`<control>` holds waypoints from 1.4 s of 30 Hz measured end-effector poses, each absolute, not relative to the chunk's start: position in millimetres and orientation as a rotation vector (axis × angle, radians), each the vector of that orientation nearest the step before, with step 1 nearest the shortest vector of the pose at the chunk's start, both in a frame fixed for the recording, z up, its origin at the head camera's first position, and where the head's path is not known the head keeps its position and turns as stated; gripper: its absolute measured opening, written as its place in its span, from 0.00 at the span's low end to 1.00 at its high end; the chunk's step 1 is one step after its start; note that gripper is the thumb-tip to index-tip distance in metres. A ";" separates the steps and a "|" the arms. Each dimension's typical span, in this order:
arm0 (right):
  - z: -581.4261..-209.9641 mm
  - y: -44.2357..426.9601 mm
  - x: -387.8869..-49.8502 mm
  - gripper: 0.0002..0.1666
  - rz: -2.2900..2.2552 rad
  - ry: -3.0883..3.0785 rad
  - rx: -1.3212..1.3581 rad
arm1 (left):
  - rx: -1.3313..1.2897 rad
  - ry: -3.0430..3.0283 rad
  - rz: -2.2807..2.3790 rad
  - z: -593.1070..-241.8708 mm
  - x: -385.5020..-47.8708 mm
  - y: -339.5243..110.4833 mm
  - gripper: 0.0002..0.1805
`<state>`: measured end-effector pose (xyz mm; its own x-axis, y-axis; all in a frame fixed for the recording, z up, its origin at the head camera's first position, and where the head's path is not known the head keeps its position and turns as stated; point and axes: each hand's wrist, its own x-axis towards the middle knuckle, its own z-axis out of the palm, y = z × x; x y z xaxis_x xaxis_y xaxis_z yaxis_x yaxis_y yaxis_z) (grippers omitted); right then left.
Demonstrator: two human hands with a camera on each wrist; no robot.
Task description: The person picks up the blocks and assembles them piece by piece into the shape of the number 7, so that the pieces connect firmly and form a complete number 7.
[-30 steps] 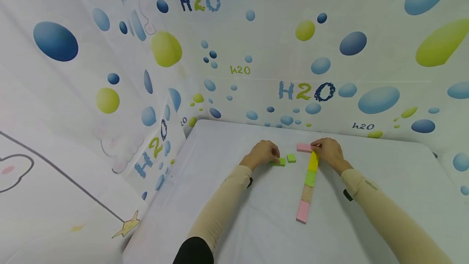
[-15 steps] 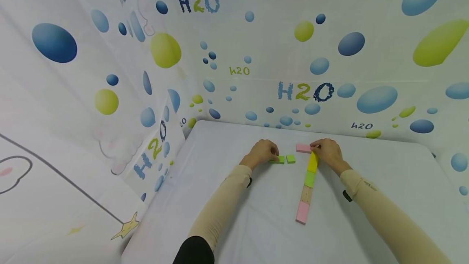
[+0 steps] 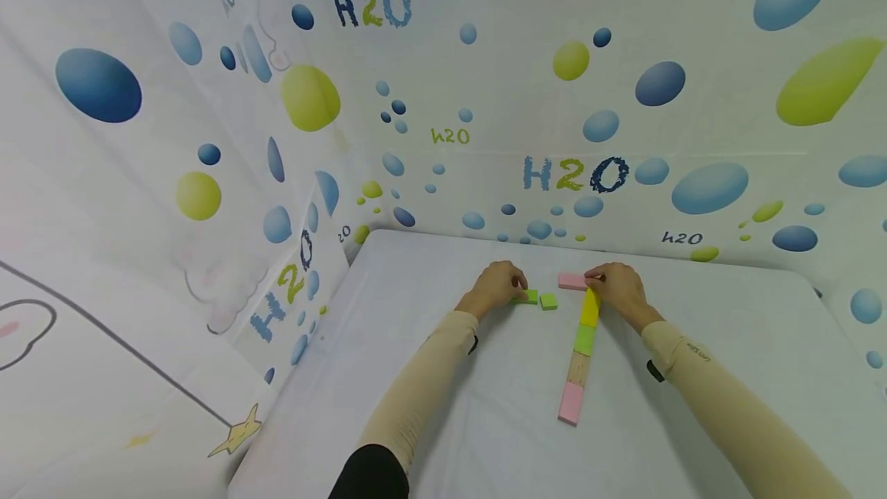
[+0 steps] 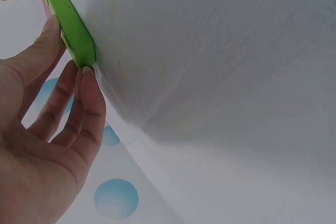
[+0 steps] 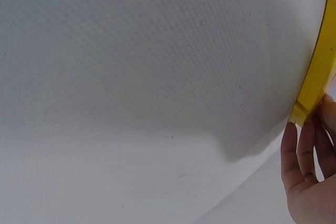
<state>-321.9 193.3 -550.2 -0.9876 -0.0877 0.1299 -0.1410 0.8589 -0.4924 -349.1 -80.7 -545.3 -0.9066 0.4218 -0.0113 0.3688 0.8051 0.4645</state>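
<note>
My left hand [image 3: 496, 286] pinches the left end of a green block [image 3: 530, 297] lying on the white cloth. In the left wrist view, thumb and fingertips meet on this block [image 4: 73, 30], whose far end is close to a smaller green block [image 3: 548, 301]. Over at the row's far end, my right hand [image 3: 620, 291] holds the tip of a yellow block [image 3: 590, 309] between fingers and thumb. The right wrist view shows fingertips against the end of that yellow block [image 5: 319, 59]. Just left of these fingers lies a pink block [image 3: 571, 281], its right end partly covered.
Below the yellow block the row continues toward the person with a green block [image 3: 584, 339], a plain wooden block [image 3: 578, 368] and a pink block [image 3: 571, 404]. A patterned curtain [image 3: 485, 175] rises behind the cloth-covered table [image 3: 416, 283].
The left hand has shifted its green block slightly away from the person, toward the table's back edge. My right hand stays at the yellow block's end. The head view has tilted a little.
</note>
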 end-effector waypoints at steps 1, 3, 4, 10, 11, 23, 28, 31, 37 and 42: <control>-550.5 193.5 -322.3 0.14 0.788 -2.931 0.179 | 0.631 2.880 0.703 -545.2 -349.4 -80.2 0.10; -551.2 193.7 -322.6 0.14 0.786 -2.931 0.184 | 0.631 2.886 0.699 -545.2 -349.8 -78.8 0.10; -552.0 193.9 -322.7 0.14 0.788 -2.929 0.184 | 0.629 2.888 0.698 -545.2 -350.1 -78.2 0.10; -555.5 195.2 -323.5 0.14 0.794 -2.912 0.204 | 0.622 2.891 0.707 -544.1 -351.4 -75.3 0.10; -555.8 195.5 -323.6 0.14 0.793 -2.911 0.207 | 0.624 2.893 0.709 -544.0 -351.7 -74.9 0.10; -556.3 195.8 -324.6 0.14 0.783 -2.925 0.200 | 0.584 2.884 0.758 -546.3 -358.0 -69.8 0.09; -554.9 194.9 -324.9 0.13 0.788 -2.926 0.198 | 0.598 2.900 0.765 -547.1 -360.7 -67.2 0.09; -554.4 195.8 -325.1 0.13 0.787 -2.925 0.205 | 0.598 2.907 0.765 -547.2 -362.4 -65.3 0.08; -553.7 197.4 -324.5 0.13 0.785 -2.919 0.210 | 0.598 2.917 0.746 -548.2 -366.3 -60.0 0.09; -552.2 194.9 -323.8 0.13 0.794 -2.914 0.207 | 0.584 2.922 0.730 -550.5 -369.7 -55.6 0.10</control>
